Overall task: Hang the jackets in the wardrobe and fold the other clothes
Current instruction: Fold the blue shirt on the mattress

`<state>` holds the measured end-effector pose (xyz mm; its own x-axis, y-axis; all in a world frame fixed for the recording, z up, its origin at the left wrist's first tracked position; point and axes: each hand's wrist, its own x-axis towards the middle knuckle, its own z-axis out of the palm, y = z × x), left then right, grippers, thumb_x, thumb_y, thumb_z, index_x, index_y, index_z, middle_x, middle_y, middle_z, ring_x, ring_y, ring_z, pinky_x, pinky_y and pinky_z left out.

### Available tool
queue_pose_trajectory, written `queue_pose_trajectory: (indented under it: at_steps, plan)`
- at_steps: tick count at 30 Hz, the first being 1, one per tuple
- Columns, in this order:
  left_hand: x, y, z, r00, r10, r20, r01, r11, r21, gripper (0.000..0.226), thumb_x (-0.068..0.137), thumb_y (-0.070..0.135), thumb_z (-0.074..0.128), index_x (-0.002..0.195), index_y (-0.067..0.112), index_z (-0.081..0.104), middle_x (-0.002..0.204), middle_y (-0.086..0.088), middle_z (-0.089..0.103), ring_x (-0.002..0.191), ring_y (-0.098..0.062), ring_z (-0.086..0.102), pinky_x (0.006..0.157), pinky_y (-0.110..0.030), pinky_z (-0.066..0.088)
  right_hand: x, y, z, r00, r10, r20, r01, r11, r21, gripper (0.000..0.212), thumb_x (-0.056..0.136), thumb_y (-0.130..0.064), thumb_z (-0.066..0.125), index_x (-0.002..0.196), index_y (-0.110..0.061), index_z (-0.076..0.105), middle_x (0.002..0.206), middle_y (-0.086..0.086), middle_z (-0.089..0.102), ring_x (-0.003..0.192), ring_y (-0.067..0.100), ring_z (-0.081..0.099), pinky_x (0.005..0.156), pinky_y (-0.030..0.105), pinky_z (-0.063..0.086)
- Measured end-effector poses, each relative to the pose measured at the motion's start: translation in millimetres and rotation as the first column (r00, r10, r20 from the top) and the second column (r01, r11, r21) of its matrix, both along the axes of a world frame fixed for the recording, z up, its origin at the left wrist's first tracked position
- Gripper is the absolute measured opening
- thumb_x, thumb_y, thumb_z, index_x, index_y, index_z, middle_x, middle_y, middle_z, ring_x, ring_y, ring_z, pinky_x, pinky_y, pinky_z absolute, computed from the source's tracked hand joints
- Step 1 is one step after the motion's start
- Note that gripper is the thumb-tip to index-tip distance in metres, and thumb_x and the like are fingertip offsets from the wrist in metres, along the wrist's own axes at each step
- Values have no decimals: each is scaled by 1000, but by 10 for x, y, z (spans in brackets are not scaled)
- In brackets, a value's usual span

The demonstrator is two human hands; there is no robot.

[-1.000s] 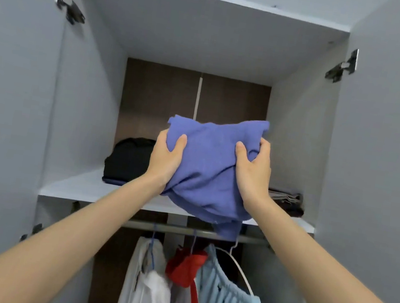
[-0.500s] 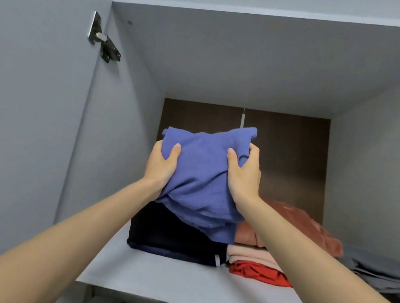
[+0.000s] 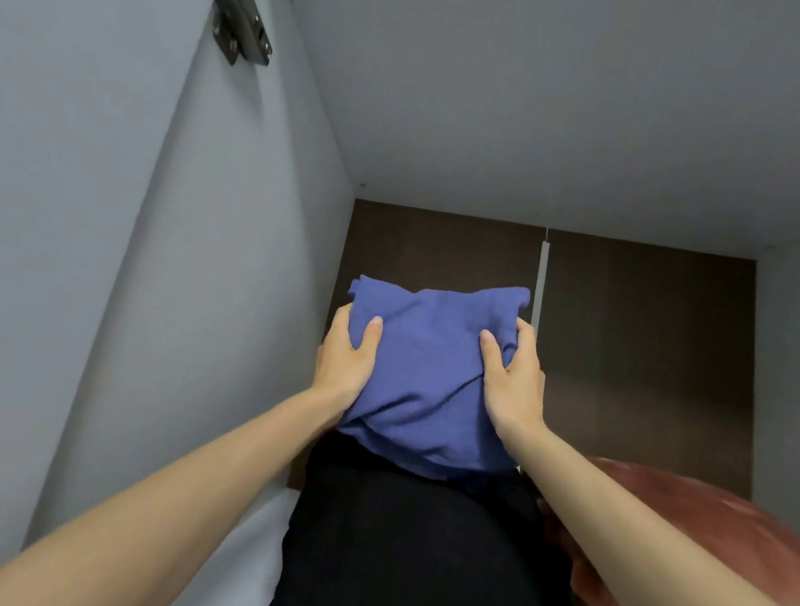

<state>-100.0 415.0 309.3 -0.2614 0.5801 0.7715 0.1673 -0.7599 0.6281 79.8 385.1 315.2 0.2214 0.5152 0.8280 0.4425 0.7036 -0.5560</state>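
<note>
Inside an upper wardrobe compartment, a metal door hinge (image 3: 230, 2) sits high and to the left of a black folded pile (image 3: 426, 566) on the pale shelf (image 3: 244, 565). Over the back of that pile, the left hand (image 3: 345, 357) grips the left edge of a folded blue garment (image 3: 428, 374), thumb in front; the right hand (image 3: 510, 386) grips its right edge likewise. Whether the garment's lower edge touches the pile is unclear. Right of the pile lie rust-red folded clothes (image 3: 694, 544). This piece looks folded; setting it down and letting go remain, and any clothes or jackets left to do are out of sight.
</note>
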Motion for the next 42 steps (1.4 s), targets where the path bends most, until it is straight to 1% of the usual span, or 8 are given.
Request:
queue_pose_trajectory:
  at_steps: [6,9,12,14,17,20,30,42]
  plan:
    - [40,20,-325,995,-95,-32,77,932,-354,39,97,22,47,128,-1,45,124,-19,57,114,-30,55,93,-32,42,235,-134,-302,990,-91,112,118,957,-264,33,96,-31,53,124,-20,41,113,5,58,103,25,53,80,31,39]
    - [77,-115,-447,932,-87,-352,-120,843,-525,57,97,30,48,142,2,26,134,-17,49,121,-31,50,101,-33,40,289,-246,-429,946,-162,281,274,864,-423,62,95,-29,56,143,-9,22,136,20,46,120,37,48,98,38,38]
    - [138,-319,-476,583,241,-776,-619,751,-232,65,96,40,43,148,12,17,145,-15,31,126,-35,42,101,-40,37,303,-316,-490,788,-256,561,515,772,-371,76,94,-30,58,148,-8,10,147,21,25,131,42,33,104,44,33]
    - [234,-417,-441,452,435,-779,-652,757,44,58,97,38,41,149,21,21,145,-10,29,126,-32,39,98,-43,36,272,-331,-462,710,-316,630,563,792,-237,68,96,-30,53,149,-11,14,152,13,21,138,36,22,106,45,31]
    - [387,-427,-404,463,301,-834,-512,858,25,54,98,43,34,149,32,23,149,-3,36,132,-29,38,105,-46,30,201,-257,-444,707,-199,679,478,842,-251,57,100,-34,38,152,-18,19,159,3,17,146,31,11,117,46,16]
    - [440,-323,-559,354,70,-933,-533,834,-140,56,98,53,21,151,34,17,158,3,22,144,-24,22,115,-51,9,191,-107,-616,708,-29,706,488,743,-459,57,101,-51,22,153,-31,13,162,-4,3,148,30,-2,119,48,2]
    - [433,-74,-793,414,-34,-910,-551,786,-280,54,97,55,16,148,38,25,156,5,27,142,-24,27,116,-49,12,175,112,-874,701,6,713,503,705,-500,52,103,-44,15,152,-30,18,160,0,18,145,24,21,118,41,18]
    - [367,-758,-568,476,280,-833,-512,859,-4,48,100,35,32,148,34,28,140,-4,49,131,-26,43,111,-51,26,174,-706,-513,554,-354,754,474,878,64,43,99,-24,39,142,-25,35,135,3,48,122,26,45,83,38,43]
